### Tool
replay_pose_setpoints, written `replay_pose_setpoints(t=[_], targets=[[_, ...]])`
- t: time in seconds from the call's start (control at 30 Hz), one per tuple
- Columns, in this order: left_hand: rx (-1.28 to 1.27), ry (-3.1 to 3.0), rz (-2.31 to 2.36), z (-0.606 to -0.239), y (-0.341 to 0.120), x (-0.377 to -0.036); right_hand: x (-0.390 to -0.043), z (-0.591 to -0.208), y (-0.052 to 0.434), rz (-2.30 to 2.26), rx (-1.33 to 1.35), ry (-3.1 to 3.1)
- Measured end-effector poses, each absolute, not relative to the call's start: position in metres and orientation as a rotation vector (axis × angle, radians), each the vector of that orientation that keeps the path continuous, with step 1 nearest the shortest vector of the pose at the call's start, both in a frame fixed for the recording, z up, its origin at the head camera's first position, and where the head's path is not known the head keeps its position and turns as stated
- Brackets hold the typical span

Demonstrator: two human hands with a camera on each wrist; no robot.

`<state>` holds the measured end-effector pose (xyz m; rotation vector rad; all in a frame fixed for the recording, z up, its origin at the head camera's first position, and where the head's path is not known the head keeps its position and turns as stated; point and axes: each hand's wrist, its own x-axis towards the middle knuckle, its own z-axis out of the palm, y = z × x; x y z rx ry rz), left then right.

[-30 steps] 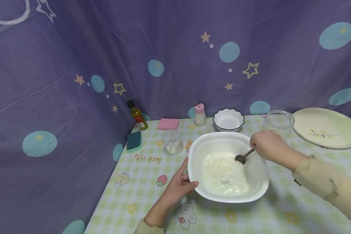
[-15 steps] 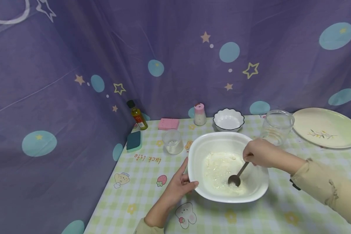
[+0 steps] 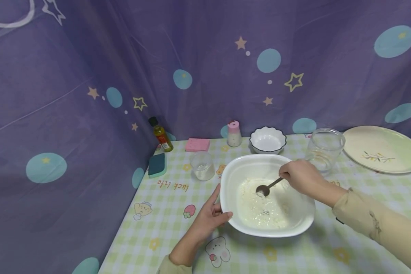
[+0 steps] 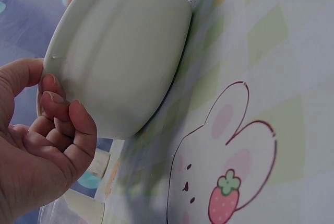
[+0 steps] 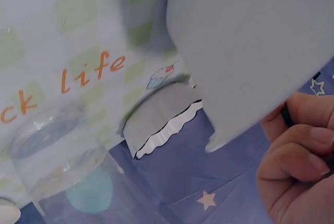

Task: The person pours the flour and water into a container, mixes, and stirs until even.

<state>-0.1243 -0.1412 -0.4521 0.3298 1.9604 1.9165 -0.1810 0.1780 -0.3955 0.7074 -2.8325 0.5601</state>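
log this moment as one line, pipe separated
left hand: grips white basin rim | right hand: holds brown spoon | spoon: head inside basin | basin contents: pale wet mixture

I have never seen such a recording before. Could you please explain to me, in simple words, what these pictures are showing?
There is no machine here: a person works bare-handed. The wide picture comes from a camera on the head, looking forward and down; the two closer ones come from cameras on the wrists. The left grip holds the rim of a white basin. The right grip holds a brown spoon over a pale, wet-looking mixture inside. On the checked tablecloth you also see a bottle, green sponge, pink sponge, clear cup, pink-topped shaker, scalloped bowl, clear jar and large plate.
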Motion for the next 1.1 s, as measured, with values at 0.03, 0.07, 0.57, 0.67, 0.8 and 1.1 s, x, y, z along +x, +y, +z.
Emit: replay_pose_setpoints(t=[0.03,0.07,0.57,0.67,0.8,1.1], targets=[[0.326,1.961,1.917,-0.452,-0.141,-0.124,-0.182,-0.395,0.179,0.539,0.688,-2.826],[0.324,1.962,1.917,-0.452,-0.141,-0.124,-0.182,-0.395,0.179,0.522,0.672,-2.825],[0.316,1.959,1.919,-0.453,-0.141,-0.124,-0.182,-0.383,0.187,0.290,0.613,-2.865],[0.319,1.961,1.920,-0.453,-0.141,-0.124,-0.181,-0.378,0.190,0.253,0.636,-2.899],[0.323,1.958,1.921,-0.454,-0.141,-0.124,-0.180,-0.370,0.195,0.259,0.689,-2.960],[0.324,1.950,1.923,-0.454,-0.142,-0.124,-0.180,-0.367,0.205,0.425,0.864,-3.076]])
